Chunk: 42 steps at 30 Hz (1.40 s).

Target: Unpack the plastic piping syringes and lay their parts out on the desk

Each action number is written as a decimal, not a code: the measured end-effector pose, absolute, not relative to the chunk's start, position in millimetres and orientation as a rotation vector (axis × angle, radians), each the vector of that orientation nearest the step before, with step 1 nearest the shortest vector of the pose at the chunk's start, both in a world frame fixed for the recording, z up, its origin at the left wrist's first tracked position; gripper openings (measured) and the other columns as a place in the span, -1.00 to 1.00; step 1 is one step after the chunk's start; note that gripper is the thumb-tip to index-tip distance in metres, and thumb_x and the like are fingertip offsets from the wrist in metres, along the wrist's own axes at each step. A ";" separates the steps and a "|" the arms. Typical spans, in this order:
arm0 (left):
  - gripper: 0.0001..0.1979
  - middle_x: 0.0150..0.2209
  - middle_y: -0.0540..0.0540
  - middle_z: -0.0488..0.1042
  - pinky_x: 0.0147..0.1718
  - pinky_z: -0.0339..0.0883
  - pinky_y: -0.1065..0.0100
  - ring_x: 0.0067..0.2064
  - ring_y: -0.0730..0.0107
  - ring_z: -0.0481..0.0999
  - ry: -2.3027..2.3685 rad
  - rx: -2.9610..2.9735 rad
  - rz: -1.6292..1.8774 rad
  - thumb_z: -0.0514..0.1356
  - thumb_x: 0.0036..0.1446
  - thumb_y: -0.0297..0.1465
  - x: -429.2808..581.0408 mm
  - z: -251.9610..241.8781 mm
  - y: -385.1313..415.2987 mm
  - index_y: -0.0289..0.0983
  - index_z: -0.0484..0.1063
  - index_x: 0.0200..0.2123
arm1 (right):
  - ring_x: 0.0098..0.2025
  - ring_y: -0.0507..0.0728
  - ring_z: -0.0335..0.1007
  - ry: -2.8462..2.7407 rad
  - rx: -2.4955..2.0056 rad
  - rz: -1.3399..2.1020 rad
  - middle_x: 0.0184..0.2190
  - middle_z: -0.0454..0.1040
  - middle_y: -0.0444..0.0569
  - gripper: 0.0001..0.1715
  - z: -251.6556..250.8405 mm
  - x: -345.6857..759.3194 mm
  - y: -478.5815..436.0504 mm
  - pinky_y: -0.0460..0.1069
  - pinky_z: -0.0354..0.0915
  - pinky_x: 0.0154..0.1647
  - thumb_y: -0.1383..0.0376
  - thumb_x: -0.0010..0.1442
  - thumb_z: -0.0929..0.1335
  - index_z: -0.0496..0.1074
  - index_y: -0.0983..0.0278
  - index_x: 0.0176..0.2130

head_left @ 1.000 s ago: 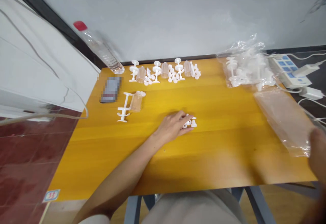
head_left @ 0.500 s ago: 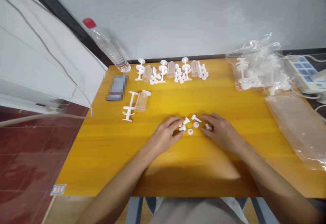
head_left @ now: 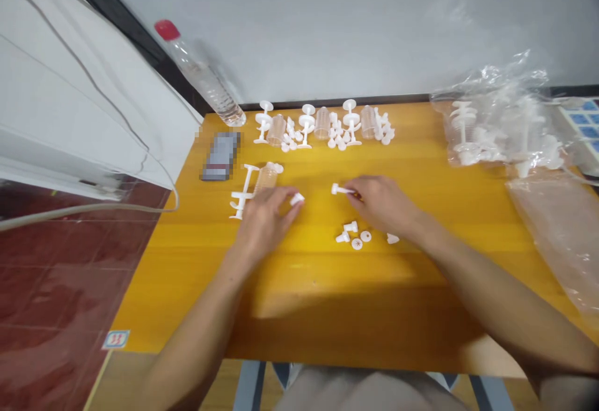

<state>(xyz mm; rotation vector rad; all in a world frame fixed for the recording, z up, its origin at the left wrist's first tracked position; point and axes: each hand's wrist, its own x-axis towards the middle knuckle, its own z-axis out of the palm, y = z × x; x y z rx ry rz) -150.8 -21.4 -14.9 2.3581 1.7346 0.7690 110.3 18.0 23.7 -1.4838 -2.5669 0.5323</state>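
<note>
My left hand (head_left: 264, 217) hovers over the yellow table (head_left: 327, 299) and pinches a small white plastic nozzle (head_left: 296, 198) at its fingertips. My right hand (head_left: 381, 202) pinches a small white stemmed piece (head_left: 340, 189) that points left. Between and just below the hands lie several loose small white parts (head_left: 355, 236). Beside the left hand sit a white plunger (head_left: 241, 193) and a clear barrel (head_left: 266, 178), both lying down.
A row of white plungers, clear barrels and small nozzles (head_left: 322, 125) lines the far edge. A plastic bottle with a red cap (head_left: 201, 77) leans at the back left, beside a dark phone (head_left: 219, 155). Clear plastic bags with parts (head_left: 496, 118) and a power strip (head_left: 583, 124) fill the right.
Both hands lifted away from the pile of small parts, each taking one white piece. The left moved left toward the plunger, the right moved up. The view shifted slightly.
</note>
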 end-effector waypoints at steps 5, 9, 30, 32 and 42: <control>-0.78 -0.04 -0.21 0.64 -0.02 0.33 -0.03 0.00 -0.05 0.54 1.832 2.639 0.360 0.18 0.33 -0.37 -169.0 -2.4 15.1 -0.18 0.63 -0.07 | -0.08 0.21 0.54 -2.744 -1.281 0.688 -0.17 0.64 0.15 -0.73 32.0 33.7 72.8 -0.03 0.25 -0.14 0.41 0.30 0.31 0.63 0.33 -0.21; -0.78 -0.08 -0.25 0.64 -0.06 0.24 -0.07 0.03 -0.13 0.48 1.904 2.656 0.194 0.17 0.31 -0.39 -166.2 -3.0 19.0 -0.20 0.62 -0.11 | -0.05 0.23 0.53 -2.741 -1.239 0.746 -0.12 0.64 0.17 -0.75 19.3 -6.1 103.0 -0.03 0.27 -0.14 0.38 0.27 0.36 0.64 0.35 -0.15; -0.75 -0.05 -0.16 0.59 -0.04 0.53 0.15 -0.07 0.16 0.63 1.309 2.413 0.547 0.25 0.35 -0.29 -96.2 -27.4 -67.5 -0.20 0.54 0.04 | -0.20 0.11 0.46 -2.643 -1.138 1.137 -0.20 0.60 -0.02 -0.70 33.7 148.2 3.5 -0.03 0.25 -0.16 0.16 0.34 0.33 0.60 0.22 -0.08; -0.83 -0.08 -0.14 0.61 -0.08 0.53 0.18 -0.09 0.19 0.63 1.310 2.390 0.571 0.22 0.37 -0.34 -93.2 -31.1 -68.3 -0.20 0.56 -0.03 | -0.20 0.11 0.46 -2.691 -1.133 1.158 -0.25 0.59 -0.03 -0.76 28.2 138.5 0.1 -0.04 0.22 -0.16 0.23 0.33 0.33 0.60 0.23 -0.21; -0.78 -0.15 -0.23 0.60 -0.07 0.42 0.08 -0.10 0.03 0.58 2.005 2.438 0.442 0.19 0.32 -0.35 -161.1 -4.0 -17.1 -0.25 0.64 -0.14 | -0.23 0.12 0.52 -2.663 -1.269 0.867 -0.22 0.64 0.01 -0.82 4.1 61.6 49.1 -0.07 0.20 -0.22 0.33 0.28 0.38 0.60 0.27 -0.16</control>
